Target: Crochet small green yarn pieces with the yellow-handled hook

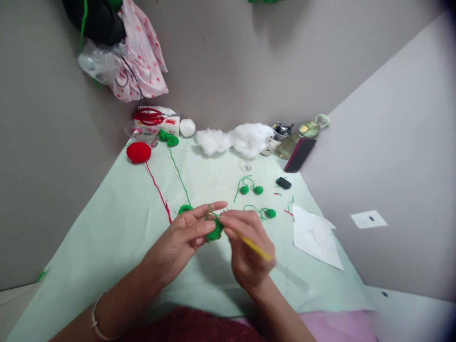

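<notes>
My left hand (187, 230) pinches a small green crocheted piece (214, 231) between thumb and fingers, its index finger stretched out with green yarn looped over it. My right hand (251, 247) grips a crochet hook with a yellow handle (255, 247); its tip is at the top of the green piece, hidden by the fingers. A green yarn strand (180, 173) runs from a green skein (168, 138) at the back left toward my left hand. Just behind that hand lies a green ring (185, 209).
Across the table (107, 228) are a red yarn ball (138, 152), red scissors (149, 116), white stuffing (249, 140), small green balls (258, 190), a black object (283, 183), a leaning phone (300, 155), a pen cup (272, 144) and white paper (315, 237).
</notes>
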A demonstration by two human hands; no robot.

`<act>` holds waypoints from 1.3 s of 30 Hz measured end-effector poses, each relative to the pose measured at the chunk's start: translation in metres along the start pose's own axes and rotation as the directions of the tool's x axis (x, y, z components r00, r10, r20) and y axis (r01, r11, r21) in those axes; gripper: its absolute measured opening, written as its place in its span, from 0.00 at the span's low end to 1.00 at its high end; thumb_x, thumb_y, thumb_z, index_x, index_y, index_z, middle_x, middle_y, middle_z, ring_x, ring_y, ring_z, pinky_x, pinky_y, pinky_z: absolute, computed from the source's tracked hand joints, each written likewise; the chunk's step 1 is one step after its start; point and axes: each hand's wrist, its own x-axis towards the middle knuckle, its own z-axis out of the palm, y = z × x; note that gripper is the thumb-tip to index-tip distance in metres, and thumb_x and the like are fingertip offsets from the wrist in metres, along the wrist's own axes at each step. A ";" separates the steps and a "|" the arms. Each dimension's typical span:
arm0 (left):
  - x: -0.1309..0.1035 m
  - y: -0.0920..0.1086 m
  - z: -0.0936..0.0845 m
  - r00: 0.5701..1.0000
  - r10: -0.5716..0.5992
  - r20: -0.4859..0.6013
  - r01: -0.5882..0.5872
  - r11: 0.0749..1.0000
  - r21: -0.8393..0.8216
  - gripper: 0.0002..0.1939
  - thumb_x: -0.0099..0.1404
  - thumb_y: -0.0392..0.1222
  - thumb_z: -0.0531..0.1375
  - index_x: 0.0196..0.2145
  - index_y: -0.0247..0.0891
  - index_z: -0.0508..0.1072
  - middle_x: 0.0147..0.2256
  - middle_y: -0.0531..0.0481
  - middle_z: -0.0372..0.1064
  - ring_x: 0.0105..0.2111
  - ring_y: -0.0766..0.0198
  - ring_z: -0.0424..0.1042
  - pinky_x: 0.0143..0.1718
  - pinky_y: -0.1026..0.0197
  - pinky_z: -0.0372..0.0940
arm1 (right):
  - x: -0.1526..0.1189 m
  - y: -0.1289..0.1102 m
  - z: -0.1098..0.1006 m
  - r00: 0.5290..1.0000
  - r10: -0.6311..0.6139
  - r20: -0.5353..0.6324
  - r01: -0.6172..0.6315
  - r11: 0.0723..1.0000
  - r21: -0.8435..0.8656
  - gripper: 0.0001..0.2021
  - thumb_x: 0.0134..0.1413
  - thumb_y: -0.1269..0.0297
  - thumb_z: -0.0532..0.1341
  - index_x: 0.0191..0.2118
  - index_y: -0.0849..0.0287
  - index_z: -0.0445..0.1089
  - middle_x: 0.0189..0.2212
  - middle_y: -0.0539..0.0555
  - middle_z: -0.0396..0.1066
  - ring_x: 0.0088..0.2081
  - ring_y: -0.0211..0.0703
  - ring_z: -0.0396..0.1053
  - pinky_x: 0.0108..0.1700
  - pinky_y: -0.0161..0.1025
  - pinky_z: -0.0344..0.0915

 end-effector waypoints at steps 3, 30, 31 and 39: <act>0.000 0.003 -0.003 1.000 -0.004 -0.001 0.004 1.000 -0.018 0.18 0.62 0.43 0.72 0.51 0.42 0.84 0.33 0.52 0.70 0.31 0.68 0.64 0.35 0.64 0.60 | 0.010 -0.002 -0.003 0.965 0.259 -0.032 -0.236 0.919 0.315 0.11 0.70 0.69 0.59 0.44 0.51 0.80 0.33 0.52 0.79 0.31 0.41 0.73 0.35 0.42 0.73; -0.013 0.002 -0.002 0.969 0.239 -0.058 -0.177 0.842 0.509 0.21 0.65 0.41 0.68 0.56 0.49 0.78 0.36 0.52 0.65 0.37 0.62 0.69 0.26 0.65 0.60 | 0.011 -0.004 -0.011 0.968 0.203 0.145 -0.237 0.931 0.276 0.11 0.72 0.69 0.57 0.44 0.53 0.77 0.37 0.53 0.80 0.38 0.42 0.75 0.40 0.43 0.72; -0.013 0.001 -0.001 0.962 0.263 -0.077 -0.180 0.819 0.545 0.21 0.65 0.41 0.68 0.56 0.49 0.78 0.36 0.52 0.65 0.38 0.61 0.70 0.25 0.65 0.60 | 0.011 -0.005 -0.012 0.975 0.149 0.165 -0.184 0.957 0.224 0.11 0.72 0.71 0.56 0.45 0.53 0.76 0.38 0.54 0.80 0.40 0.44 0.76 0.42 0.44 0.72; -0.011 -0.009 0.008 0.871 0.474 -0.125 -0.295 0.711 0.639 0.21 0.59 0.35 0.69 0.51 0.44 0.82 0.34 0.54 0.69 0.38 0.62 0.70 0.43 0.61 0.66 | 0.002 -0.004 -0.008 0.959 -0.231 0.166 0.256 0.955 -0.148 0.12 0.68 0.76 0.58 0.49 0.57 0.74 0.40 0.57 0.80 0.41 0.45 0.78 0.41 0.43 0.76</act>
